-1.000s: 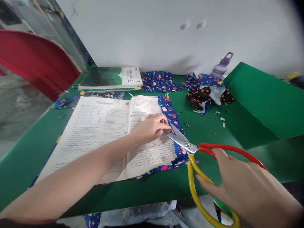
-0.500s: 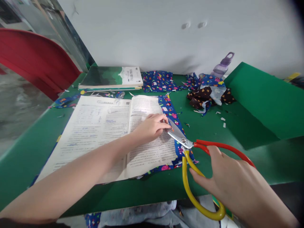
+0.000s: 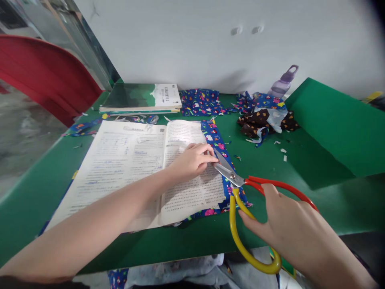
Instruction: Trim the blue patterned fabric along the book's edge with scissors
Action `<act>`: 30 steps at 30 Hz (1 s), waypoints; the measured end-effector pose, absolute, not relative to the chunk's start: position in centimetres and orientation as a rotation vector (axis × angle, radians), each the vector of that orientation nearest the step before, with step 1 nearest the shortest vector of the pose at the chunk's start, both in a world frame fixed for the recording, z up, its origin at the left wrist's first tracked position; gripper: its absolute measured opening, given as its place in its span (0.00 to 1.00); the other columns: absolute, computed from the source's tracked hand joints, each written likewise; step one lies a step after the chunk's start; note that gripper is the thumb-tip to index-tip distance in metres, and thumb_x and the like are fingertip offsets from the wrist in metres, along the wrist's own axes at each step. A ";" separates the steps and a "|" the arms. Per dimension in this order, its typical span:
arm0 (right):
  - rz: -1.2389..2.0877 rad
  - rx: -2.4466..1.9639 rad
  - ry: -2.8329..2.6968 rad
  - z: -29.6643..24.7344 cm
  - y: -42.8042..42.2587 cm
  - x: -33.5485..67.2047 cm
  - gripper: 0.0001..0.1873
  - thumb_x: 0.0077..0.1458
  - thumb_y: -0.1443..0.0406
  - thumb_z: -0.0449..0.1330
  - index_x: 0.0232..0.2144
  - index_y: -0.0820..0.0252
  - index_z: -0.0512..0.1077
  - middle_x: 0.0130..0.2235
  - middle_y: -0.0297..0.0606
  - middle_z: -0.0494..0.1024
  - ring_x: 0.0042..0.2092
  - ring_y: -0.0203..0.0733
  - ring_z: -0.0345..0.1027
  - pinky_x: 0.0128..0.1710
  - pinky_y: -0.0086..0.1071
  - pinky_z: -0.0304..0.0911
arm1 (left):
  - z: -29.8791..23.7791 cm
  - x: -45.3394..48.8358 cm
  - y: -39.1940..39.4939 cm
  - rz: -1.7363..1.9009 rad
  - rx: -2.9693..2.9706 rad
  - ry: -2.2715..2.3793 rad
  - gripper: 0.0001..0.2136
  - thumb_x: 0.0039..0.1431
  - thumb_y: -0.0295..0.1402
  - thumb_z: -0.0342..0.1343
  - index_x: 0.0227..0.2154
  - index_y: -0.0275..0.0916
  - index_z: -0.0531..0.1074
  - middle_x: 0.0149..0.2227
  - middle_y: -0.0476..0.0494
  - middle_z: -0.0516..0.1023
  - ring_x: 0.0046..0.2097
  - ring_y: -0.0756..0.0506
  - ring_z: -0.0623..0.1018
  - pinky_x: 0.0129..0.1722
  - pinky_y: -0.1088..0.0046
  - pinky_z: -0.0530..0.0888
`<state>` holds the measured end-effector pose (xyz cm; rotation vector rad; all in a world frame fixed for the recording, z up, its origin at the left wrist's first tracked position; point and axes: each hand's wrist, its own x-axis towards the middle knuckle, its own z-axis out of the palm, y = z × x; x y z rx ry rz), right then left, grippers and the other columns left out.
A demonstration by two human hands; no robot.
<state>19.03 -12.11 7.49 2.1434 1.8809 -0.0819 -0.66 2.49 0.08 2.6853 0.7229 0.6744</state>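
"What's the right hand (image 3: 288, 226) holding?"

"Scissors (image 3: 232, 176), gripped by their red and yellow handles, blades parted over the blue patterned sheet (image 3: 214, 134) along the right edge of the open book (image 3: 129, 172)."

"And the left hand (image 3: 194, 161)?"

"Over the right-hand page, fingertips right by the blade tips. Whether they pinch the sheet or only press down, I can't tell."

"Where's the book?"

"Flat on the green table (image 3: 258, 168), in front of the stacked books (image 3: 135, 97)."

"Any containers?"

"A translucent purple bottle (image 3: 279, 87) near the wall (image 3: 180, 44), behind crumpled scraps (image 3: 255, 121); I can't make out its contents."
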 end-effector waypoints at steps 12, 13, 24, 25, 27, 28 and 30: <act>-0.129 2.153 1.855 7.3 -12.1 19.5 0.27 0.48 0.46 0.49 0.40 0.62 0.63 0.17 0.33 0.66 0.22 0.49 0.68 0.20 0.34 0.50 | 0.1 -0.6 2.6 0.681 2.679 0.719 0.17 0.57 0.22 0.43 0.46 0.42 0.69 0.49 0.45 0.69 0.50 0.46 0.67 0.53 0.65 0.61; -0.125 2.149 1.856 7.2 -12.1 19.5 0.27 0.49 0.46 0.49 0.39 0.62 0.62 0.17 0.34 0.67 0.23 0.49 0.68 0.21 0.34 0.50 | 0.1 -0.6 2.7 0.680 2.679 0.719 0.17 0.57 0.21 0.43 0.46 0.42 0.68 0.49 0.45 0.69 0.49 0.46 0.68 0.53 0.65 0.61; -0.168 2.124 1.922 6.5 -12.1 19.9 0.26 0.52 0.47 0.47 0.40 0.63 0.62 0.18 0.33 0.67 0.23 0.48 0.68 0.21 0.34 0.51 | -0.2 -0.6 2.6 0.709 2.690 0.761 0.17 0.57 0.21 0.43 0.46 0.42 0.68 0.48 0.44 0.69 0.50 0.46 0.68 0.53 0.63 0.61; -0.165 2.122 1.936 6.4 -12.2 19.9 0.26 0.52 0.47 0.47 0.39 0.63 0.62 0.17 0.33 0.67 0.23 0.48 0.68 0.21 0.34 0.51 | -0.2 -0.6 2.7 0.716 2.690 0.766 0.17 0.57 0.21 0.43 0.46 0.42 0.68 0.48 0.44 0.69 0.49 0.45 0.68 0.53 0.63 0.62; -0.146 2.120 1.957 6.2 -12.3 20.1 0.25 0.52 0.47 0.47 0.38 0.63 0.62 0.17 0.32 0.67 0.22 0.47 0.68 0.20 0.34 0.50 | -0.3 -0.6 2.7 0.736 2.685 0.778 0.18 0.57 0.21 0.43 0.46 0.42 0.68 0.47 0.44 0.70 0.49 0.45 0.69 0.53 0.62 0.63; -0.139 2.116 1.967 6.1 -12.3 20.1 0.25 0.52 0.47 0.47 0.38 0.63 0.62 0.17 0.32 0.66 0.22 0.47 0.67 0.20 0.34 0.50 | -0.4 -0.6 2.7 0.753 2.681 0.789 0.18 0.56 0.21 0.43 0.46 0.42 0.68 0.47 0.44 0.70 0.49 0.45 0.69 0.52 0.62 0.63; -0.123 2.108 1.987 5.9 -12.5 20.3 0.24 0.53 0.47 0.47 0.36 0.62 0.63 0.16 0.32 0.66 0.21 0.46 0.67 0.19 0.33 0.49 | -0.5 -0.5 2.7 0.791 2.669 0.820 0.17 0.56 0.20 0.44 0.46 0.41 0.67 0.47 0.43 0.70 0.49 0.44 0.68 0.52 0.62 0.64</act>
